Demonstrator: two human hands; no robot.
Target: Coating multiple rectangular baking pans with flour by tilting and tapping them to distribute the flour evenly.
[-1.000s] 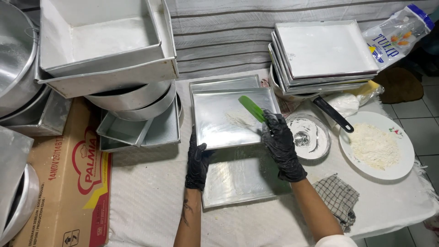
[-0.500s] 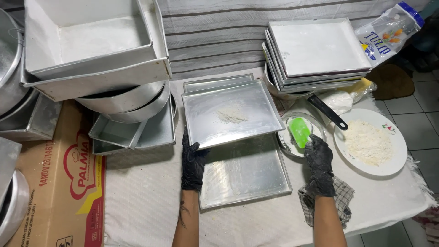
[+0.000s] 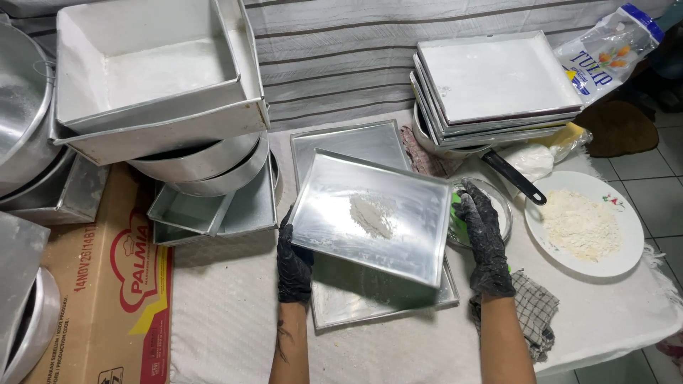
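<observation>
Over the cloth-covered counter (image 3: 235,334), both gloved hands hold a square metal baking tray (image 3: 370,217) lifted and tilted — near corner dipping toward the camera, clear of the flat tray (image 3: 341,142) beneath it. Small heap of white flour (image 3: 371,215) sits mid-tray, not yet spread.

Step in hand, by my read: dusting the pan — flour is in, coating is not done. Next move calls for tilting and tapping the tray so the heap runs to the edges and corners, with grip kept firm on both sides so it doesn't slip.

Fingers:
- Left hand (image 3: 293,262): curled closed on the tray's left edge, fingers under, thumb side up at the rim.
- Right hand (image 3: 484,238): closed on the right edge, fingers (image 3: 471,203) wrapped over the rim; glove is floured. A green tool shows just behind it — can't tell whether the hand holds that too.

Nearby: plate of flour (image 3: 583,224) to the right, stack of coated trays (image 3: 494,85) behind, small glass bowl (image 3: 501,206) just beside the right hand.
</observation>
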